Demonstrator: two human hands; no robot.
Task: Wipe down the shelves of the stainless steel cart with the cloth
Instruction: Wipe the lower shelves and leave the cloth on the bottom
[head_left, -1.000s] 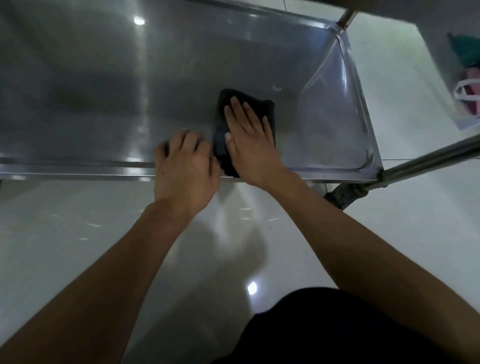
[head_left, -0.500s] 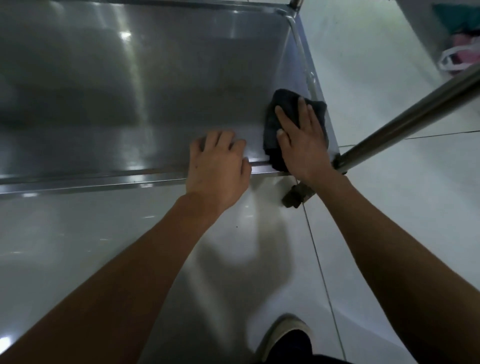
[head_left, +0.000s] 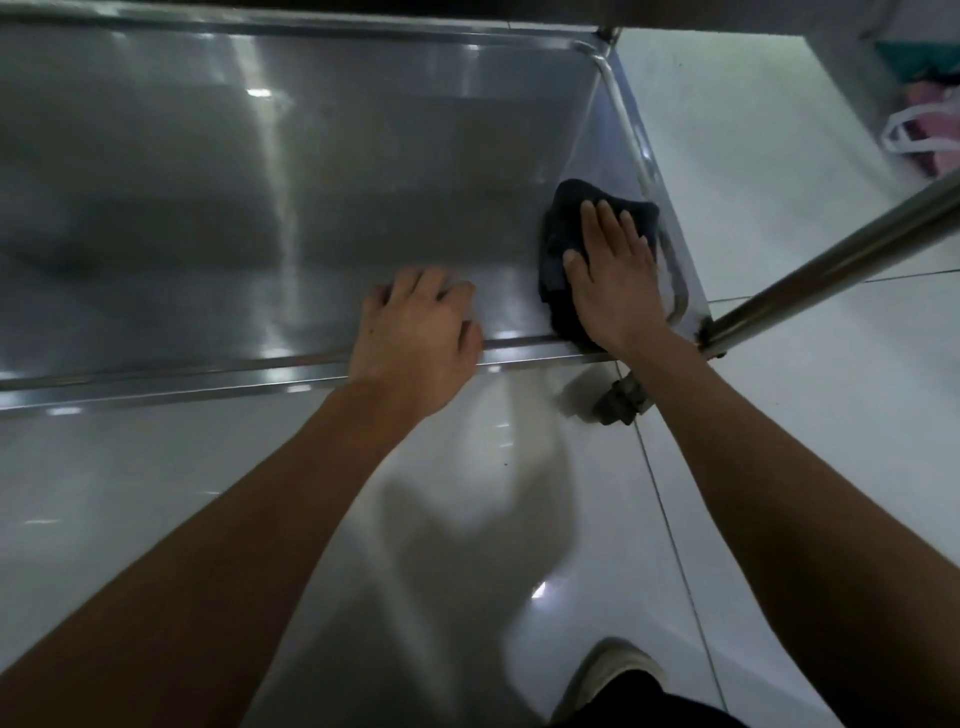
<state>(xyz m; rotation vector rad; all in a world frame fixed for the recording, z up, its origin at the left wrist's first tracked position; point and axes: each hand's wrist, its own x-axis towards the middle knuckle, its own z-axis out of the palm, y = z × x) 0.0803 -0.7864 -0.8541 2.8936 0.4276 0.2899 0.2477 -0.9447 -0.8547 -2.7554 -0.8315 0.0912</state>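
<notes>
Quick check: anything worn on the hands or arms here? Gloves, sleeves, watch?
Nothing visible. The left hand and right hand are bare, without gloves or rings. Both forearms are uncovered as far as the frame shows, with no sleeve, watch or band.

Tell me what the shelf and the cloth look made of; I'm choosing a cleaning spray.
Shelf: looks like stainless steel with a brushed, glossy finish, judging by the streaky light reflections. Cloth: dark, soft, matte fabric that bunches under the right hand, possibly microfibre, though the weave is too blurred to confirm.

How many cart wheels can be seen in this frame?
1: a caster on the floor below the shelf's near right corner, beside the right forearm. Other wheels are probably hidden under the shelf or out of frame.
</notes>
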